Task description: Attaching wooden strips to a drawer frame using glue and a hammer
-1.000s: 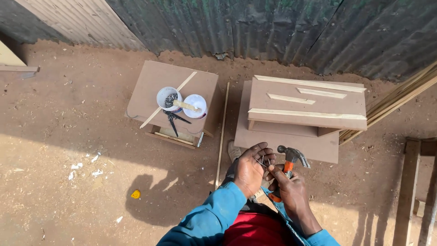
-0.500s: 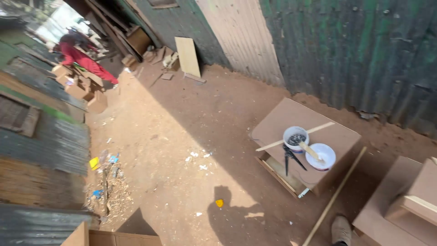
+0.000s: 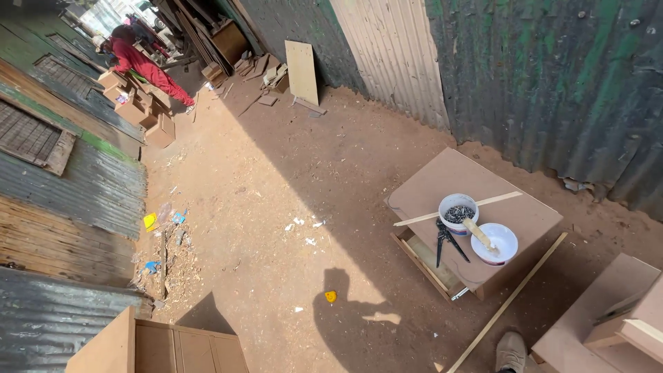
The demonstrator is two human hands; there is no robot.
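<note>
Harsh sun on the dirt ground [image 3: 262, 207]; deep, crisp shadows; sharp focus; wide-angle bending at edges.

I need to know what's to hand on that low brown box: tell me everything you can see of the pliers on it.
The pliers lie flat on the low brown box, near its front edge. They look dark, probably metal, with the two handles splayed apart toward the ground and the head pointing up at the white tub of nails. The white tub with a wooden stick sits just to their right. No hand touches them.
</note>
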